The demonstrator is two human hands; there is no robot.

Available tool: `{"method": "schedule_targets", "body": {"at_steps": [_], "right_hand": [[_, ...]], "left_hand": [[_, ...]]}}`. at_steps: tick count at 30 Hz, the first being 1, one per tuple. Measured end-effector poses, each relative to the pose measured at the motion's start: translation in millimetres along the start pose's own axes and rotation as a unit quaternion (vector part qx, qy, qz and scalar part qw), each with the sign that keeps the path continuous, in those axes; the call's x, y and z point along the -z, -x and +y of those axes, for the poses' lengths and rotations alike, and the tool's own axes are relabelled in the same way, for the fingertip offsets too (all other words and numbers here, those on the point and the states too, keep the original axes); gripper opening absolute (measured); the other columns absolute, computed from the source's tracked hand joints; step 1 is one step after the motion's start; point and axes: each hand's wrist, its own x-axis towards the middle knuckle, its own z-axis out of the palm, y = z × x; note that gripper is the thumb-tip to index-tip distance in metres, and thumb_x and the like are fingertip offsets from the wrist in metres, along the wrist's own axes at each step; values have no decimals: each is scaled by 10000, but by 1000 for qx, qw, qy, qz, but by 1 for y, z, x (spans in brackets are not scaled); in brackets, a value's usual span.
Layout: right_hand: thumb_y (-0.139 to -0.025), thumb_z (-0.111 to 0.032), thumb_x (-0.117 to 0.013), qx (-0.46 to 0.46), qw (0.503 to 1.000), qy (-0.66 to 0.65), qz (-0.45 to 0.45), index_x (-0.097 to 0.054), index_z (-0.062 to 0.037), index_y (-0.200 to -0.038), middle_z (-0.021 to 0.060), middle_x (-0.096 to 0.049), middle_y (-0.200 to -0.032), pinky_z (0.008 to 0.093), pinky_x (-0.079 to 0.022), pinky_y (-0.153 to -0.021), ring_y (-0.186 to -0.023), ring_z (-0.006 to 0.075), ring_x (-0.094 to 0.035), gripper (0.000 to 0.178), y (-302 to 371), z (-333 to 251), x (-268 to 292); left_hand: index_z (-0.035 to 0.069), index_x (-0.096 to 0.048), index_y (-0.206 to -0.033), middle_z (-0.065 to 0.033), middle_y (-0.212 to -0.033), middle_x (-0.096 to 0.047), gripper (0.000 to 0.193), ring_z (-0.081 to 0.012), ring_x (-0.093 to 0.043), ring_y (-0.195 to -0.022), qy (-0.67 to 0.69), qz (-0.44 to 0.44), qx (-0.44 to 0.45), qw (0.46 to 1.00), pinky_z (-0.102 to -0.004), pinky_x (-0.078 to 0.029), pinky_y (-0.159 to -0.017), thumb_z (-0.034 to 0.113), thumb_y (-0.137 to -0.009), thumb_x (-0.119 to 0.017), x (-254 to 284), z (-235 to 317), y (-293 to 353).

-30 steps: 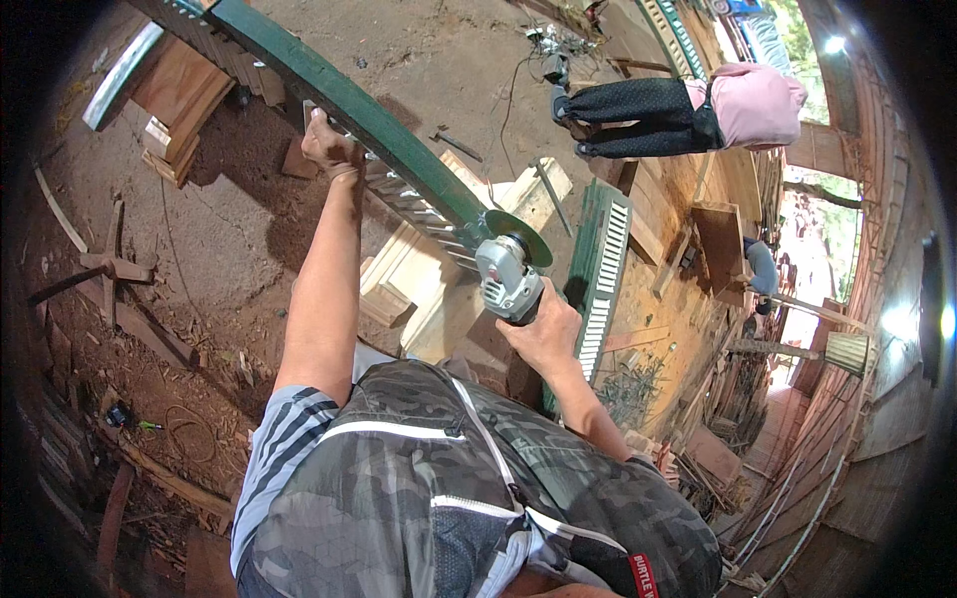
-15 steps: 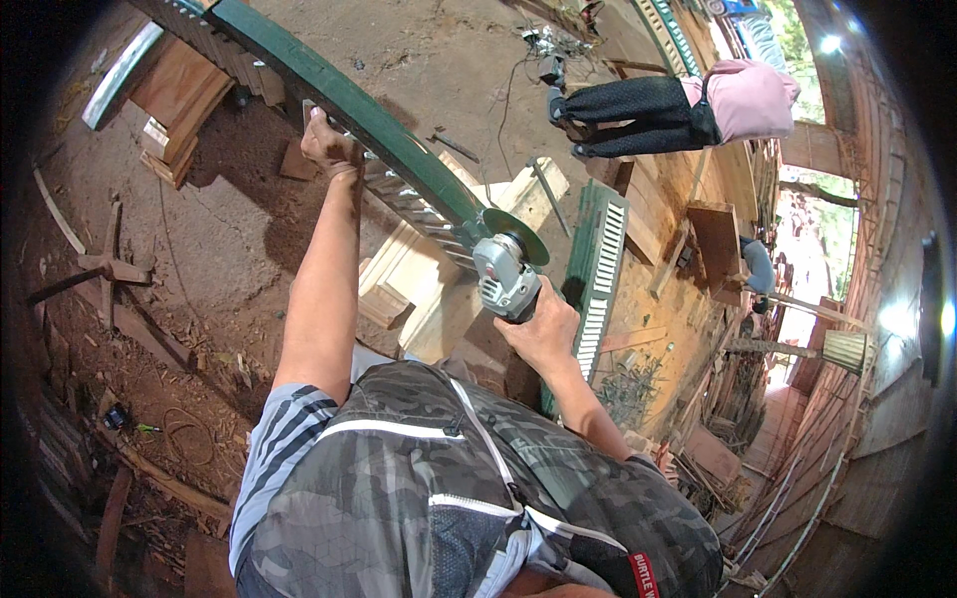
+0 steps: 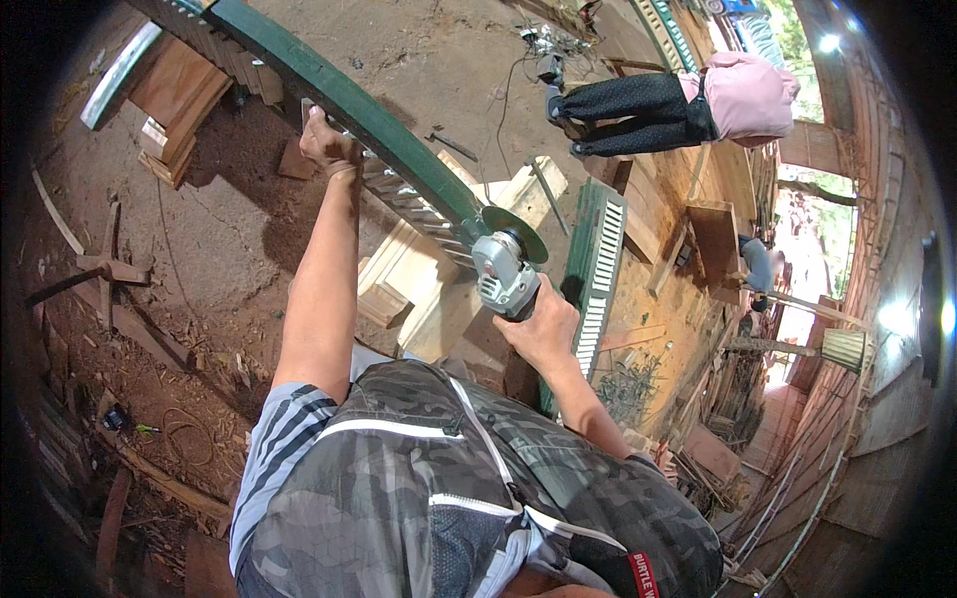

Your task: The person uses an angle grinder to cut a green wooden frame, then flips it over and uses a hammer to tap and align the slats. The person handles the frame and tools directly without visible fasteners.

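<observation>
An angle grinder with a grey body is gripped by my right hand, fingers closed round its dark handle. Its round disc sits at the lower right end of a long, dark green wooden rail. This rail runs diagonally up to the far left and has a row of slats along its near side. Partway along, my left hand is closed on the near, slatted side of the green slatted frame; its fingertips are partly hidden. Pale timber blocks lie below the rail's end.
Another green slatted frame leans to the right of the grinder. Stacked wood stands at the far left, and a wooden star-shaped base below it. A person in a pink top bends over at the far right; a second person is beyond.
</observation>
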Motion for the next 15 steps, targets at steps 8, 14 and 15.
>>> {"method": "schedule_targets", "body": {"at_steps": [8,14,15], "right_hand": [[-595,-276,-923,-6,1000,-6,-6,-618,-62,-1095,188,-720,-897,458,-568,-738,-846,409,-712,623,-1,-1,3],[-599,-281,-923,-12,1000,-1,-13,-621,-66,-1096,186,-725,-916,456,-568,-744,-856,405,-713,620,-2,1,2],[-599,-282,-923,-13,1000,-4,-12,-621,-66,-1096,187,-725,-919,457,-568,-745,-857,405,-713,620,-2,1,2]], "left_hand": [[-51,-627,-734,-87,-567,-505,494,-181,-439,-552,-10,-2,-49,999,-390,-356,-547,357,-993,-521,-1,-11,-4],[-47,-618,-721,-104,-564,-512,490,-189,-444,-546,-29,0,-43,999,-394,-355,-544,351,-988,-519,-3,-8,-2],[-47,-618,-719,-105,-564,-514,488,-189,-444,-546,-21,2,-15,1000,-394,-355,-545,349,-986,-520,-4,-4,0]]}}
